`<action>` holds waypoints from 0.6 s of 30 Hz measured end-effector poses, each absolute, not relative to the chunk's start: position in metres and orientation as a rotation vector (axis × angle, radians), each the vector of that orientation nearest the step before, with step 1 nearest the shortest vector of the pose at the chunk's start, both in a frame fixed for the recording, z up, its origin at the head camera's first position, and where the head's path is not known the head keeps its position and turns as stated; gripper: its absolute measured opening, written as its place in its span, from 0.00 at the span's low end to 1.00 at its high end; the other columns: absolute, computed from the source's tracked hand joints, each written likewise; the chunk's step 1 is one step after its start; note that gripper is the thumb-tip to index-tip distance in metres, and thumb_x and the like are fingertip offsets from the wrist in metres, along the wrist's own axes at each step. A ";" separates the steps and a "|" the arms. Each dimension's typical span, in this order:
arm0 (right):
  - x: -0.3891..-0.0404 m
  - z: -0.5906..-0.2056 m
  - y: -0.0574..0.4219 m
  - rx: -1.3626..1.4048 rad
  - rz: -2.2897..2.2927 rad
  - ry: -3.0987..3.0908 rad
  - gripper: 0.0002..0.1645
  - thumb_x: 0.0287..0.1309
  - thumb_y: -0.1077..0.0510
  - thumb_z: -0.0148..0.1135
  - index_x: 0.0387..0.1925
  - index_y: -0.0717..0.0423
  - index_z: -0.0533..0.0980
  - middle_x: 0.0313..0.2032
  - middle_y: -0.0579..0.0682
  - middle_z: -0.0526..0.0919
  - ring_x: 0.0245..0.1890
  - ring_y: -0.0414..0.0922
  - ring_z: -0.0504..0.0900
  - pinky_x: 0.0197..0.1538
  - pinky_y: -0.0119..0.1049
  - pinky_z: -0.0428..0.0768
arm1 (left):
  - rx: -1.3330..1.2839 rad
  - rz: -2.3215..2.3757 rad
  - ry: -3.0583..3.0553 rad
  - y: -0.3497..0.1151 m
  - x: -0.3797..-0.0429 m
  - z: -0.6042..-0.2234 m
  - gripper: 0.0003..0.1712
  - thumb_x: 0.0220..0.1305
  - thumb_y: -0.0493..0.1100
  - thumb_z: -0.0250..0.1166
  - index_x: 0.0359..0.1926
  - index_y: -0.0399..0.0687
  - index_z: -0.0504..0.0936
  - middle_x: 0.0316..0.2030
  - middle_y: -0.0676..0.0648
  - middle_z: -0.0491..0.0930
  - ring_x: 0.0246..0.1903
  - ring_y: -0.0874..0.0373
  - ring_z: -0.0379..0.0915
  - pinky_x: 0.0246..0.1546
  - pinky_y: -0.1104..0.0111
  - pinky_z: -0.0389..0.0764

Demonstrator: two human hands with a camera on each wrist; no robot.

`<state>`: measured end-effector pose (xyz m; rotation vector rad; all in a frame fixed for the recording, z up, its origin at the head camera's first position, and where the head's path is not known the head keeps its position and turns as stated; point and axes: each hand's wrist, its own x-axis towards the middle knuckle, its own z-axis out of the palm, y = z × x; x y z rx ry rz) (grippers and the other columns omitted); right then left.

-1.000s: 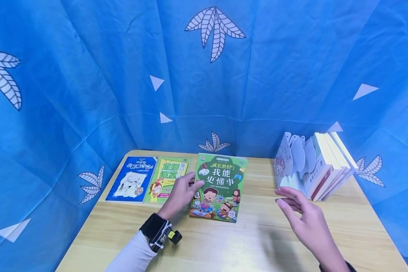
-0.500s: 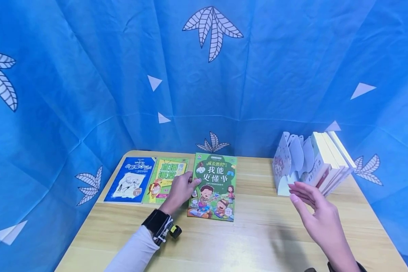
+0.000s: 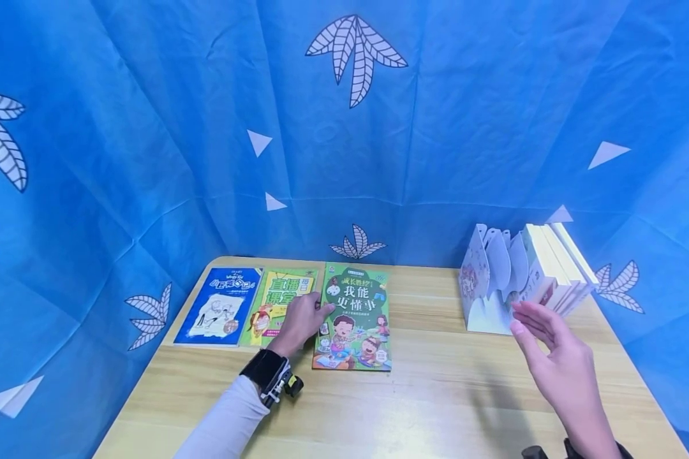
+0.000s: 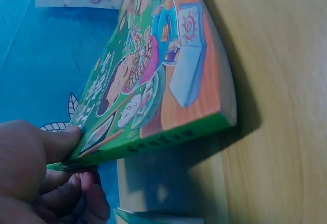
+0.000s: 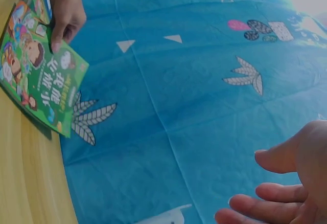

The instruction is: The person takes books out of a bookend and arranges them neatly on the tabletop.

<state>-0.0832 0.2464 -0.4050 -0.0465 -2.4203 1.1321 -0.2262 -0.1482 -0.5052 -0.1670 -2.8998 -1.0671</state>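
My left hand (image 3: 303,319) pinches the spine edge of a green picture book (image 3: 353,319), thumb on the cover and fingers curled beneath. In the left wrist view the book (image 4: 148,81) tilts, its spine toward the hand and a shadow under it on the wood. To its left lies a yellow-green book (image 3: 264,312), partly hidden behind the hand, and beyond that a blue book (image 3: 221,306). My right hand (image 3: 565,370) is raised over the table's right side, in front of the white book rack, holding nothing. Its fingers are relaxed in the right wrist view.
A white book rack (image 3: 490,315) with curved dividers stands at the back right of the wooden table (image 3: 425,382). Several upright books (image 3: 557,268) lean at its right side. A blue patterned curtain (image 3: 344,146) hangs behind the table and along both sides.
My left hand has brought the green book a little left and lower, closer to the yellow-green book. My right hand has drawn away to the right and toward me.
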 end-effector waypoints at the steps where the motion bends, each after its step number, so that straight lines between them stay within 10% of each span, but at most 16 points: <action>1: -0.084 -0.405 0.249 -0.064 1.146 -2.426 0.24 0.72 0.57 0.64 0.65 0.60 0.75 0.57 0.63 0.86 0.49 0.10 0.73 0.52 0.05 0.70 | -0.157 -1.055 -2.908 -0.149 -0.227 -0.506 0.24 0.70 0.48 0.69 0.22 0.50 0.66 0.17 0.54 0.61 0.16 0.61 0.58 0.18 0.74 0.59; 13: -0.089 -0.413 0.271 -0.290 1.161 -2.503 0.32 0.74 0.47 0.61 0.71 0.57 0.70 0.63 0.65 0.81 0.48 0.08 0.68 0.48 0.03 0.69 | 0.040 -1.014 -3.043 -0.154 -0.239 -0.512 0.22 0.70 0.51 0.69 0.22 0.50 0.72 0.16 0.53 0.64 0.16 0.60 0.63 0.18 0.72 0.62; 18: -0.097 -0.413 0.276 -0.374 1.136 -2.553 0.37 0.75 0.43 0.57 0.77 0.53 0.64 0.68 0.64 0.77 0.65 0.40 0.81 0.54 0.09 0.74 | 0.108 -0.981 -3.065 -0.160 -0.241 -0.510 0.25 0.69 0.51 0.70 0.19 0.51 0.69 0.14 0.54 0.62 0.15 0.60 0.62 0.17 0.71 0.62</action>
